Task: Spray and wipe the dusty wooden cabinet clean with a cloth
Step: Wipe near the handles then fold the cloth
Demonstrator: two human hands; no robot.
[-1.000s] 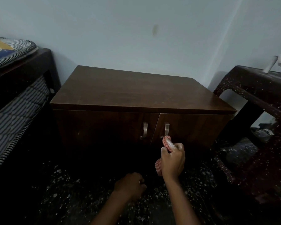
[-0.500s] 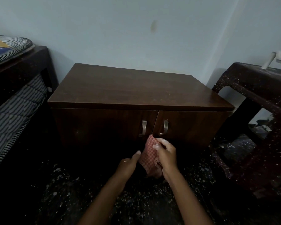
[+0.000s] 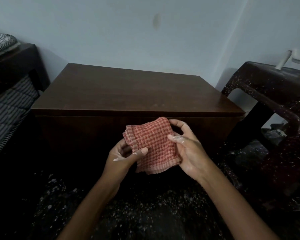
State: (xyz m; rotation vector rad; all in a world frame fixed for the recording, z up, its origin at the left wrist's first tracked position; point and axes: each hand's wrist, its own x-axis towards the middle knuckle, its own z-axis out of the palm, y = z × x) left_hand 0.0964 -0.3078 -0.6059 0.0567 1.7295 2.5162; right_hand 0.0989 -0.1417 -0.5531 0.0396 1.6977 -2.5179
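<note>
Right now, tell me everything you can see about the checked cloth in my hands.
The cloth is a red and pale checked woven rag with a striped border, folded into layers. It is held in the air in front of the cabinet, not touching it. The left hand pinches its lower left edge; the right hand cups its right side.

Dim, soft-focus picture (floor nearly black), wide-angle bending at the edges.
</note>
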